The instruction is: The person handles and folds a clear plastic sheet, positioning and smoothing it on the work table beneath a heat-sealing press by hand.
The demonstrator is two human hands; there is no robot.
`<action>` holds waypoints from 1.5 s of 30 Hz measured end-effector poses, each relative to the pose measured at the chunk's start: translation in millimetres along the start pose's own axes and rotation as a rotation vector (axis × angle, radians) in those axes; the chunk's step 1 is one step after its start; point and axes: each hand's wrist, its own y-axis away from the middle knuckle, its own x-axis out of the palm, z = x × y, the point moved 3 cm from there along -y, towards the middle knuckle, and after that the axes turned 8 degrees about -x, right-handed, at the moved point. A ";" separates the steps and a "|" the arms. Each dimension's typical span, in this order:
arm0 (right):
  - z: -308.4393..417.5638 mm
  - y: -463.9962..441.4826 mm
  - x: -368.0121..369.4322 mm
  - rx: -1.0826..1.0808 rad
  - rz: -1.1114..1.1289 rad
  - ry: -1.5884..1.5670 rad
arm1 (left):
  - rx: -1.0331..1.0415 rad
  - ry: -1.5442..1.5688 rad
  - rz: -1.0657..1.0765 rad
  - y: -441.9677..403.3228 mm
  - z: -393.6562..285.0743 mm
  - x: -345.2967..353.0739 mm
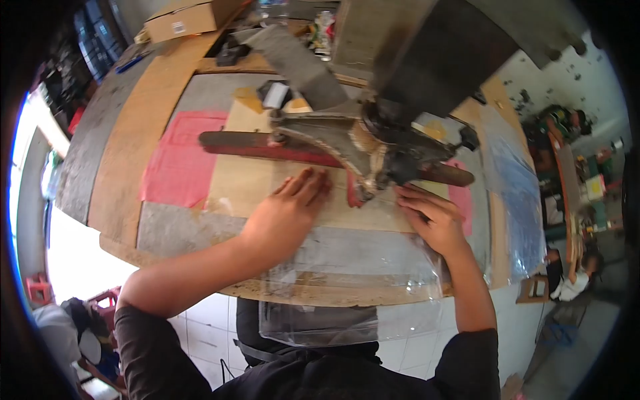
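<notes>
A clear plastic sheet (360, 257) lies across the table's front part and hangs over its edge. My left hand (297, 200) rests flat near the sheet's far edge, on the tan surface (243, 190), fingers extended and pointing away from me. My right hand (430, 217) lies at the right of the sheet, its fingers spread and fingertips close under the machine head. Above both hands is a metal machine (333, 133) with a long red-edged bar (267, 147) running left to right. A red piece (355, 190) shows between my hands.
Pink sheets (180, 160) are on the table's left part. Folded clear plastic (513, 193) lies at the right edge. A cardboard box (181, 21) and blue pen (129, 65) are at the back left. Other people (580, 277) are at the far right and lower left.
</notes>
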 end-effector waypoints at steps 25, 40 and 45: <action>-6.9 3.2 3.0 -0.093 -0.017 -0.020 | -0.022 0.006 0.027 -3.6 -1.2 -10.5; -7.6 10.5 -0.6 -0.105 -0.023 0.009 | 0.016 -0.089 -0.011 -6.8 -2.0 -9.9; 2.6 13.9 -6.2 -0.096 0.007 -0.003 | 0.052 -0.139 0.001 -4.0 -0.9 -11.7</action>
